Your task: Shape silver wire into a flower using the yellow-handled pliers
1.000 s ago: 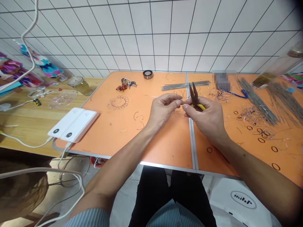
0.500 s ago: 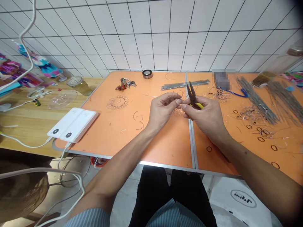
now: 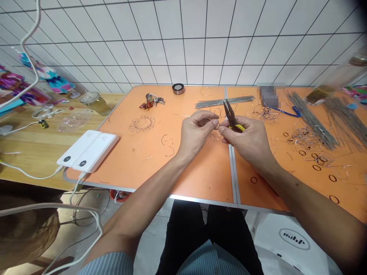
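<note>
My left hand is closed in a pinch on a thin wire, whose fine loops show around the fingertips. Close beside it, my right hand wraps round pliers with dark jaws and yellow handles. The jaws point up and away from me, apart from the wire. My right thumb and forefinger come together near the left fingertips; whether they also touch the wire is hard to see. On the orange table to the left lies a ring of looped wire, with small curved wire pieces nearer me.
A bundle of straight wires lies behind my hands. More wire bundles, tangled scraps and several dark rings cover the right side. A tape roll, keys and a white power bank stand on the left half.
Both hands have shifted very slightly to the left, and the pliers have tipped a little. The grip of each hand is the same.
</note>
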Motion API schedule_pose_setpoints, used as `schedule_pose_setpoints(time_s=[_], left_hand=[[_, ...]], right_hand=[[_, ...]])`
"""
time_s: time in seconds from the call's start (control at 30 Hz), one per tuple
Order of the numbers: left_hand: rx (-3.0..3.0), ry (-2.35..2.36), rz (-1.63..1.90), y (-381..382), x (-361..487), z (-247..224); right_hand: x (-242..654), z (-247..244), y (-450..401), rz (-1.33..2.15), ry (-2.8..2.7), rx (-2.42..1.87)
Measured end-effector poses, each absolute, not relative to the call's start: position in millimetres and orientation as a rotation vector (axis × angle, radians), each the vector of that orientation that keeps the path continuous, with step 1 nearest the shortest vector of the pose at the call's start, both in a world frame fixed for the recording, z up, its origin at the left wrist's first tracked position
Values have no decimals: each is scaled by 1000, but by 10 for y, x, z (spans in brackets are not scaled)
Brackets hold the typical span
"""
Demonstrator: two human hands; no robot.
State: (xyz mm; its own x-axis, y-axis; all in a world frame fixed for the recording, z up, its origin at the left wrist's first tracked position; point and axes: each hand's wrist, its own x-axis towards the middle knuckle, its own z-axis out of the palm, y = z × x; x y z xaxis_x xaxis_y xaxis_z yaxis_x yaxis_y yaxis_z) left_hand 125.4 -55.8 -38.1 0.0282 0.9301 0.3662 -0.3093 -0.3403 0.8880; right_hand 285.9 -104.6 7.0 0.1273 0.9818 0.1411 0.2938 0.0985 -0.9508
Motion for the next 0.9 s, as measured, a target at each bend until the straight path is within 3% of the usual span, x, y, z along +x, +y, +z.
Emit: schedule_pose_setpoints(time_s=[0.9], left_hand=[[915,756,1350,-552,1225,-355]], right_hand=[[2872,-125,-1006,730,-1487,-1390]])
